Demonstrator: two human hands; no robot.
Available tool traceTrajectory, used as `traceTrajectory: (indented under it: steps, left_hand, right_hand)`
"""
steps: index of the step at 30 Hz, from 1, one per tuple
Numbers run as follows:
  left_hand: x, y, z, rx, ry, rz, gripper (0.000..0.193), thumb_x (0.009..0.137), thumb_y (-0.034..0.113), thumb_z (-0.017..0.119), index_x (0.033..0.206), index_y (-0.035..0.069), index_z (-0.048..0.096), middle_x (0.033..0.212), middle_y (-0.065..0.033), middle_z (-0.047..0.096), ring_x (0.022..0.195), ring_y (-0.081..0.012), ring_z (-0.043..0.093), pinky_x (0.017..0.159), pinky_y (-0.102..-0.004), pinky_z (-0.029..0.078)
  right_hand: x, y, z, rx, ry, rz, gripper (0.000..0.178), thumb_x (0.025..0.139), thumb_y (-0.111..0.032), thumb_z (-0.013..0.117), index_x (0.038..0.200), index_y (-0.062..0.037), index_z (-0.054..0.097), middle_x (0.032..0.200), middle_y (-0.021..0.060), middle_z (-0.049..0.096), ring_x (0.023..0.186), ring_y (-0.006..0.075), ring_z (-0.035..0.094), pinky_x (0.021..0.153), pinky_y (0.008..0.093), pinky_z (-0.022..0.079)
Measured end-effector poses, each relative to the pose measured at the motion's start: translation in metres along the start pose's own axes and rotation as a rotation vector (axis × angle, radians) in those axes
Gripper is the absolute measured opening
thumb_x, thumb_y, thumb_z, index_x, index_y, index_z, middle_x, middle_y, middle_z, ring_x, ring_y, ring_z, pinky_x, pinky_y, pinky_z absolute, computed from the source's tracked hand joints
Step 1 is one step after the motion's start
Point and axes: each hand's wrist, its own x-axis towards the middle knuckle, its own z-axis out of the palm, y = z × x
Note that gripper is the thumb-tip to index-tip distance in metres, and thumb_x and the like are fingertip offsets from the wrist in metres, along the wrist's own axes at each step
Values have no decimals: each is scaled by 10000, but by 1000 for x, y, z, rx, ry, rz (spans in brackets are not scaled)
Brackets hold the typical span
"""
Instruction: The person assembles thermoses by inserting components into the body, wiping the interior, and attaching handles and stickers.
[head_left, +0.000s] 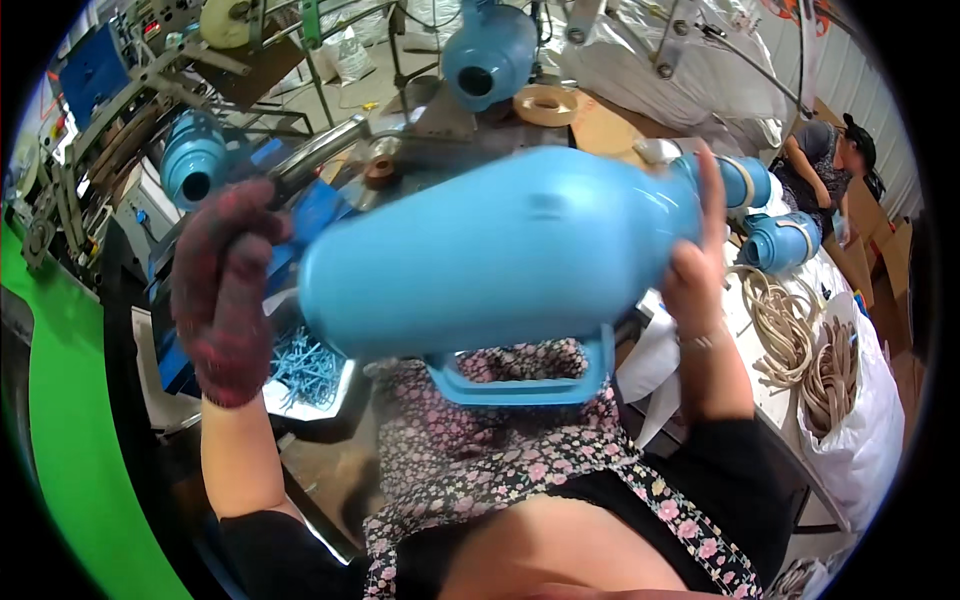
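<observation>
A large light-blue plastic jug body [480,250] with a loop handle [520,390] lies sideways in front of my chest, smeared by motion. My right hand [697,265], bare, holds its narrower neck end, with one finger stretched up along the rim and the thumb on the near side. My left hand [228,290] wears a dark red and grey knitted glove. It is beside the jug's wide end, fingers loosely bent and open, with nothing visible in them. Whether the glove touches the jug is unclear.
Blue strips fill a white tray [310,375] below the jug. Similar blue bodies stand by machinery [190,165] and at the back [488,60]. Rope coils [775,325] and a white sack [860,400] are at right. Another person [825,165] works at far right.
</observation>
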Motion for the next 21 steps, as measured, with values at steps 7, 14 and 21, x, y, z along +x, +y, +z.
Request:
traceTrajectory:
  steps: [7, 14, 21]
  left_hand:
    - [87, -75, 159, -216, -315, -680, 267, 907, 263, 600, 1064, 61, 674, 861, -53, 681, 684, -109, 597, 656, -247, 474]
    - [118, -165, 216, 462, -223, -500, 566, 803, 544, 595, 1040, 38, 685, 961, -202, 690, 915, -379, 650, 824, -409, 480]
    - [-1, 7, 22, 242, -227, -683, 299, 817, 252, 660, 999, 17, 689, 830, -96, 692, 794, -182, 644, 745, -335, 486]
  right_hand:
    - [-191, -11, -176, 240, 360, 886, 924, 641, -300, 837, 1385, 35, 402, 1276, 134, 560, 1148, 268, 565, 986, 407, 452]
    - [-190, -17, -169, 121, 340, 653, 923, 696, -394, 803, 1428, -90, 329, 1250, 117, 558, 1055, 295, 608, 770, 455, 563]
    - [-126, 5, -205, -5, 303, 606, 703, 816, -359, 634, 1424, -126, 369, 1192, 66, 584, 1001, 206, 594, 822, 412, 503]
